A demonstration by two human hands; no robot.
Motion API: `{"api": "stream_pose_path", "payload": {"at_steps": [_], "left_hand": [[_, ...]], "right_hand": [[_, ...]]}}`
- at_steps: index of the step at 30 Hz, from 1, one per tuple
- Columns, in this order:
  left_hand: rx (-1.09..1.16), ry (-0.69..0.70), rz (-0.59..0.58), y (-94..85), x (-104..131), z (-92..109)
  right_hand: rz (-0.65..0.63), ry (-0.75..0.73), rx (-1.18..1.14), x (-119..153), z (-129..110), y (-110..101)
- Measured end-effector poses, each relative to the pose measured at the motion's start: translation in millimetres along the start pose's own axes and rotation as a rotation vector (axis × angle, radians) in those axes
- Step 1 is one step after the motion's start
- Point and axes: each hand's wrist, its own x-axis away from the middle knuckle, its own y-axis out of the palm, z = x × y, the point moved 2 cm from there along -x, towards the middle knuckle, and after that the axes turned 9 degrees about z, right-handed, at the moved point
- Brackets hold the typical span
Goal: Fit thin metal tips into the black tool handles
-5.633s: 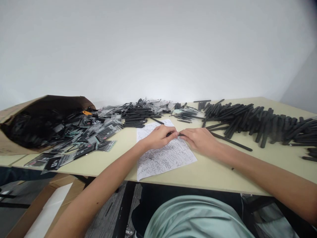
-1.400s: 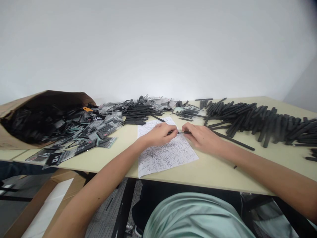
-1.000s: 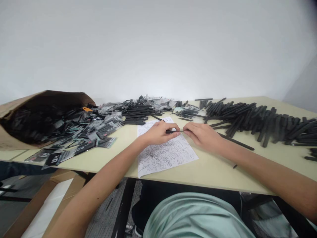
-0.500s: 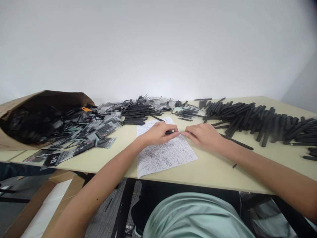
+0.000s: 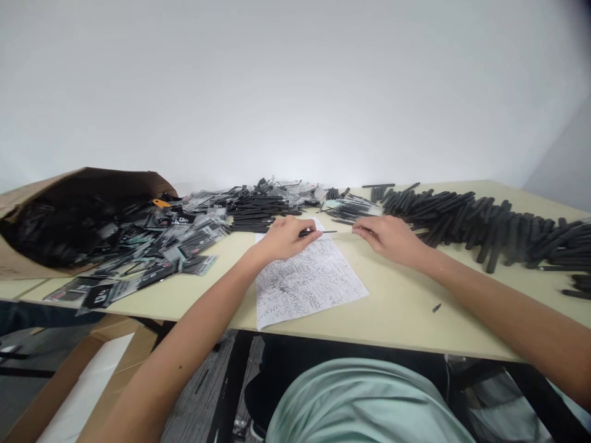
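Above the far part of a scribbled sheet of paper point(image 5: 309, 289), my left hand point(image 5: 289, 237) is closed around a black pen point(image 5: 305, 233). A thin dark rod point(image 5: 330, 232) sticks out of it toward the right. To the right of the paper is my right hand point(image 5: 388, 237), thumb and fingers pinched together. Whether something small sits in that pinch is hidden. A gap separates the two hands. Just behind my right hand lies a bunch of thin dark sticks point(image 5: 348, 208) on clear plastic.
Stacked black pens point(image 5: 256, 212) lie behind my left hand. A long heap of thick black sticks point(image 5: 462, 221) covers the right side. Plastic packets point(image 5: 184, 237) spill from a cardboard box point(image 5: 37, 184) at left. One small dark piece point(image 5: 436, 307) lies near the front edge.
My hands have drawn apart and moved slightly away from me, the right one to the right. A thin rod now shows out of the pen.
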Motion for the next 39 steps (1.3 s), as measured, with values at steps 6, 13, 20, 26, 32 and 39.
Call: {"api": "stream_pose_path", "payload": {"at_steps": [6,13,20,26,32,39], "left_hand": [[-0.096,-0.097,0.055,-6.0,0,-6],[-0.072,-0.106,0.068,-3.2,1,-1],[0.0,-0.116,0.116,-3.5,0,0],[-0.002,-0.085,0.12,-4.7,0,0],[-0.03,0.01,-0.006,2.9,2,3],[-0.001,0.092,-0.085,5.7,4,4]], "right_hand": [[0.033,0.177,0.118,-4,33,-1],[0.0,0.368,0.301,-3,54,6],[-0.077,0.394,0.376,-4,57,16],[-0.089,0.424,0.382,-5,59,18],[-0.038,0.346,0.3,-5,52,15],[-0.086,0.254,0.268,-5,46,17]]}}
